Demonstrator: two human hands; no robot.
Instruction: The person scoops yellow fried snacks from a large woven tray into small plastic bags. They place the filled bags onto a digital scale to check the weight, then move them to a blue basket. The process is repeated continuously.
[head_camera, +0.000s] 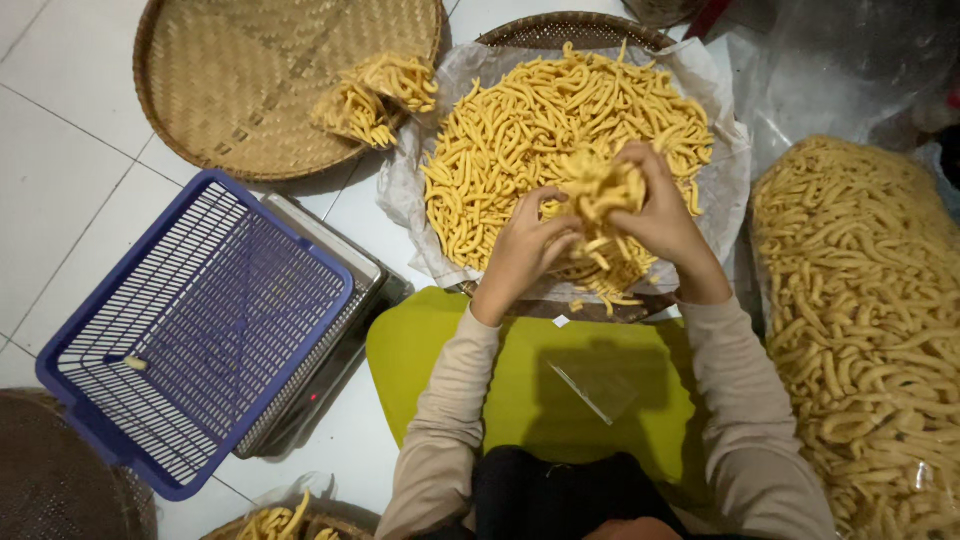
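Observation:
My left hand and my right hand are cupped together around a bunch of yellow snack sticks, lifted just above a round woven tray lined with white paper and heaped with the same sticks. Some sticks hang down between my palms. Both sleeves are beige. A small clear plastic bag lies on the lime-green mat in front of me.
A blue mesh basket sits on a metal scale at left, with one stick inside. A flat woven tray at top left holds a small pile of sticks. A big clear bag of sticks lies at right. Dark woven trays sit at the bottom left.

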